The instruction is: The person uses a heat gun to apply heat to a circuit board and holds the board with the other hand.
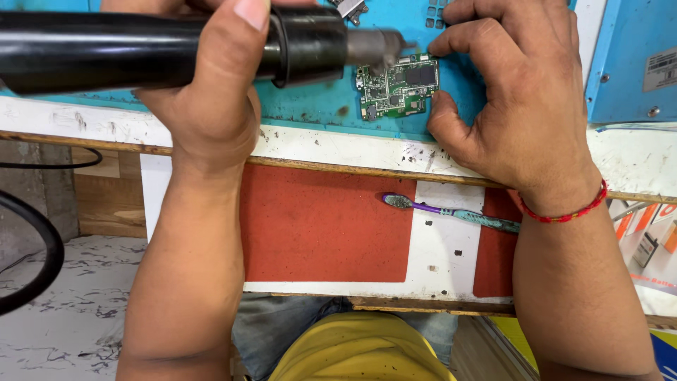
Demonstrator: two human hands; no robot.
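While the left hand wraps around the black barrel of a hot-air tool, its fingers are clamped on the handle, with the thumb lying over the top near the collar. The tool lies almost level across the upper part of the view, and its grey metal nozzle points to the right, ending just at the upper left corner of a small green circuit board. Whether the nozzle touches the board cannot be told.

The board lies flat on a blue mat at the far side of the worktop, whose white surface is scuffed and marked along its wooden front edge. The right hand steadies the board from the right: its fingers are closed on the board, the index fingertip pressing at the upper right corner and the thumb against the lower right edge. A red thread band circles the right wrist.

Nearer the person, on a lower shelf with red and white panels, lies a toothbrush with a purple and teal handle, its bristled head pointing left. It is well apart from both hands. A blue box stands at the upper right, beside the mat.
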